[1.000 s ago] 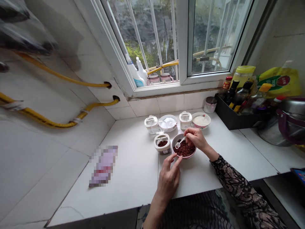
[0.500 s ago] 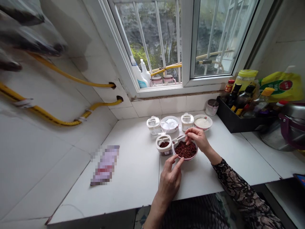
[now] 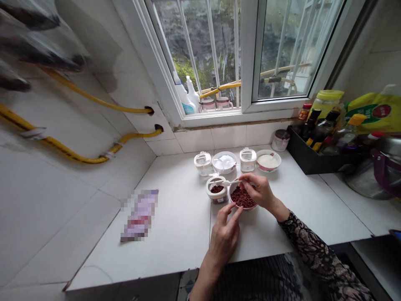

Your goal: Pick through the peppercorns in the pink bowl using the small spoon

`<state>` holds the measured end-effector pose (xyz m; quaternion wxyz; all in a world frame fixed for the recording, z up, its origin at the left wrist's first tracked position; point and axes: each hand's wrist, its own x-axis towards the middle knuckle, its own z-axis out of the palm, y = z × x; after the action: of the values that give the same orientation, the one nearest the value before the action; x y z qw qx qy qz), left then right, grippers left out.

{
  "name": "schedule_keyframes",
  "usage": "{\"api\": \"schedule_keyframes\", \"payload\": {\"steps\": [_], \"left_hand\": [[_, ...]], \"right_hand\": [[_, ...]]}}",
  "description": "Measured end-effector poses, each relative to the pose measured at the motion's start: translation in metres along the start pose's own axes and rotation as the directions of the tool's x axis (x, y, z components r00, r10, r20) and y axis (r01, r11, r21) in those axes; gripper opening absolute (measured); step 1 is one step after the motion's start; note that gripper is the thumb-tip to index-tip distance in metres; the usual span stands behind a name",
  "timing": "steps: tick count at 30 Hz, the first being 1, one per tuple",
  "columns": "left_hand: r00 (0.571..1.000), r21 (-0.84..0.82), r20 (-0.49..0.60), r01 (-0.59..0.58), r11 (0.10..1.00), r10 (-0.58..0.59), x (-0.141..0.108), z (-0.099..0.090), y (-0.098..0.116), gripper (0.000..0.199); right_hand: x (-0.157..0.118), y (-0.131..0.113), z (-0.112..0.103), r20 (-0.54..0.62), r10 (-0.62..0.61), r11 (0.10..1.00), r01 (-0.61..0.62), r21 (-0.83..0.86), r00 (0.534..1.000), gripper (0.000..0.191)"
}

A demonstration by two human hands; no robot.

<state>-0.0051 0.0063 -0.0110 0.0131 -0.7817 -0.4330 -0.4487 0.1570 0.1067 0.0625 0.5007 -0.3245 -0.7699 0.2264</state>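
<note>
My right hand (image 3: pixel 258 190) pinches the handle of a small white spoon (image 3: pixel 230 182). The spoon lies nearly level, its head above the open mouth of a clear jar (image 3: pixel 216 198) with a white rim. Dark red peppercorn-like grains (image 3: pixel 216 189) partly fill that jar. Beside it stands a bowl (image 3: pixel 249 208) heaped with the same grains, partly hidden under my right hand. My left hand (image 3: pixel 224 236) has its fingers stretched and apart, the fingertips touching the bowl's near rim. Whether the spoon carries grains is too small to tell.
Behind stand a clear lidded jar (image 3: pixel 203 164), a bowl of white grains (image 3: pixel 224 154), another lidded jar (image 3: pixel 247 160) and a bowl of off-white grains (image 3: pixel 268 168). A black box (image 3: pixel 302 156) of bottles and a metal pot (image 3: pixel 360 175) stand right. A blurred purple packet (image 3: pixel 140 217) lies left.
The spoon has moved left, from the bowl's far edge to over the jar's mouth, with my right hand shifting along. My left hand stays at the bowl's rim.
</note>
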Motion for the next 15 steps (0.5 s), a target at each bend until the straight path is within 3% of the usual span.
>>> {"api": "schedule_keyframes", "payload": {"steps": [5, 9, 12, 15], "left_hand": [[1.000, 0.000, 0.009, 0.009, 1.000, -0.009, 0.000, -0.001, 0.000, 0.058], [1.000, 0.008, 0.004, 0.011, 1.000, -0.011, -0.001, -0.001, 0.000, 0.058], [1.000, 0.013, 0.003, 0.011, 1.000, -0.011, -0.001, 0.000, 0.000, 0.057], [1.000, 0.014, -0.004, 0.007, 1.000, -0.007, -0.001, 0.000, 0.000, 0.056]], "right_hand": [[0.003, 0.012, -0.011, -0.052, 0.059, 0.992, -0.065, -0.106, 0.997, 0.017], [0.004, 0.015, -0.007, 0.035, 0.114, 0.982, -0.107, -0.154, 0.993, 0.018], [0.004, 0.013, -0.003, 0.102, 0.165, 0.983, -0.154, -0.104, 0.981, 0.018], [0.004, 0.013, -0.002, 0.098, 0.250, 0.967, -0.252, 0.017, 0.963, 0.017]]}}
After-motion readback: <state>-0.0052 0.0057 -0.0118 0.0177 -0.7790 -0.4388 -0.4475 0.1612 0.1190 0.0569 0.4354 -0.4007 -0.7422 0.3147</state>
